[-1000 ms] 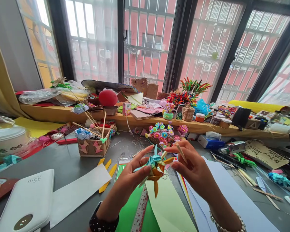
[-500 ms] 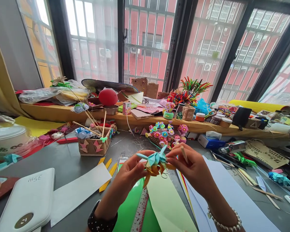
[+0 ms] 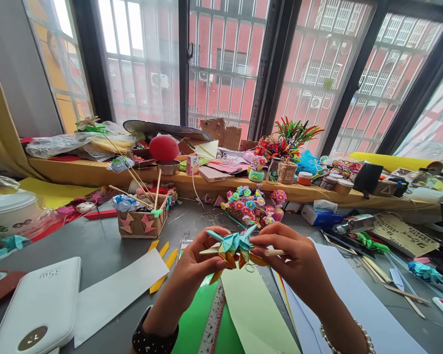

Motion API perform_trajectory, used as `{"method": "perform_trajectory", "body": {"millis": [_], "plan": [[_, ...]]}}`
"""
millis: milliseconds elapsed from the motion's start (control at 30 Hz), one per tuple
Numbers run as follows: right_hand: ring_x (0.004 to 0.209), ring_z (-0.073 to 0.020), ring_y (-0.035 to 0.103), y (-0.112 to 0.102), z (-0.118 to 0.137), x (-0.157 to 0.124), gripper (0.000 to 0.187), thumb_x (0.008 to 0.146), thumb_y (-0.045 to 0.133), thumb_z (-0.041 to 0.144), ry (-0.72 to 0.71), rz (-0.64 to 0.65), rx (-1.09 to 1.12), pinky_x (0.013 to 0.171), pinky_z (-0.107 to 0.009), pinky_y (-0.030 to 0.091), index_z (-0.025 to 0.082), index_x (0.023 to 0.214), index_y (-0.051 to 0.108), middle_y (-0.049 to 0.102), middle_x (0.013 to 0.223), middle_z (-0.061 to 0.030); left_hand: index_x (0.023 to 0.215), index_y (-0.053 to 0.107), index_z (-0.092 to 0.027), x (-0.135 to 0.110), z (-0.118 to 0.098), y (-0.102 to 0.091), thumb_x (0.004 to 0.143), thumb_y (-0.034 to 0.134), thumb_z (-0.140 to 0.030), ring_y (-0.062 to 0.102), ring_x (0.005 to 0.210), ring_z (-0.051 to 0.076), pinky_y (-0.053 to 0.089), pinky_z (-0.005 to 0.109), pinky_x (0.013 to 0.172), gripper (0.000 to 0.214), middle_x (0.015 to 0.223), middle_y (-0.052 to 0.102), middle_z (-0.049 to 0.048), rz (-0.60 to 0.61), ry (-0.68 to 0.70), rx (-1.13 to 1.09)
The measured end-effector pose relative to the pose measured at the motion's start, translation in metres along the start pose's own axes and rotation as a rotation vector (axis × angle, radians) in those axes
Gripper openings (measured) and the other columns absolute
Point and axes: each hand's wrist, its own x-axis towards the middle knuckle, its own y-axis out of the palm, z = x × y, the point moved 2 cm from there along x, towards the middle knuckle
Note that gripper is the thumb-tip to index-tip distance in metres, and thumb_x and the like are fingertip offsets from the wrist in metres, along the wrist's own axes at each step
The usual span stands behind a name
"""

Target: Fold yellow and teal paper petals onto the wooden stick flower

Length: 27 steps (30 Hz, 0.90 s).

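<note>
Both my hands hold a folded paper flower [image 3: 233,246] with light-blue petals on top and yellow-orange ones below. My left hand [image 3: 194,265] pinches its left side between thumb and fingers. On the right side, the fingers of my right hand [image 3: 290,253] are closed on the flower's petals. A thin wooden stick [image 3: 275,252] also sits between those fingers, its end pointing left. Below the hands lie a pale green paper strip [image 3: 249,305], a green sheet [image 3: 195,314] and a patterned ruler [image 3: 214,312].
A white power bank [image 3: 40,305] and a white paper strip [image 3: 120,297] lie at left, near yellow folded strips [image 3: 164,263]. Behind stand a cardboard box [image 3: 142,223] with sticks and a bunch of small flowers [image 3: 249,204]. White sheets [image 3: 347,295] and a tissue box [image 3: 323,216] are at right.
The flower has turned slightly in my hands, and pale petals now show at its left. The stick in my right hand has swung from nearly upright to nearly level.
</note>
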Motion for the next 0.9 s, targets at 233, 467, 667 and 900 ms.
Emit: {"method": "perform_trajectory", "body": {"millis": [233, 467, 667, 900], "plan": [[0.063, -0.0131, 0.060, -0.001, 0.006, 0.001, 0.014, 0.077, 0.057, 0.019, -0.045, 0.023, 0.004, 0.053, -0.024, 0.051, 0.021, 0.084, 0.069, 0.060, 0.074, -0.0033, 0.082, 0.063, -0.022, 0.000, 0.000, 0.004, 0.052, 0.077, -0.026, 0.061, 0.063, 0.013, 0.044, 0.019, 0.058, 0.033, 0.071, 0.062, -0.0029, -0.003, -0.002, -0.033], [0.064, -0.0133, 0.058, 0.001, 0.008, 0.000, 0.014, 0.077, 0.057, 0.019, -0.024, 0.025, 0.009, 0.052, -0.023, 0.050, 0.022, 0.083, 0.069, 0.059, 0.073, -0.0035, 0.083, 0.063, -0.023, -0.001, 0.001, 0.005, 0.053, 0.076, -0.025, 0.061, 0.061, 0.013, 0.044, 0.020, 0.058, 0.033, 0.073, 0.063, -0.0029, -0.025, 0.003, -0.032], [0.063, -0.0128, 0.058, 0.000, 0.010, 0.000, 0.014, 0.076, 0.056, 0.016, -0.045, 0.024, 0.025, 0.050, -0.022, 0.048, 0.018, 0.083, 0.068, 0.058, 0.073, -0.0037, 0.082, 0.064, -0.022, -0.003, 0.001, 0.008, 0.051, 0.077, -0.026, 0.061, 0.062, 0.014, 0.045, 0.020, 0.058, 0.034, 0.076, 0.064, -0.0013, -0.046, 0.018, -0.041], [0.067, -0.0124, 0.058, 0.002, 0.006, 0.002, 0.015, 0.076, 0.057, 0.014, -0.020, 0.042, 0.024, 0.054, -0.021, 0.049, 0.019, 0.085, 0.067, 0.059, 0.077, -0.0042, 0.108, 0.055, -0.031, -0.007, -0.012, 0.009, 0.055, 0.075, -0.021, 0.060, 0.060, 0.012, 0.044, 0.018, 0.052, 0.057, 0.069, 0.058, -0.0050, -0.050, 0.104, 0.009]]}}
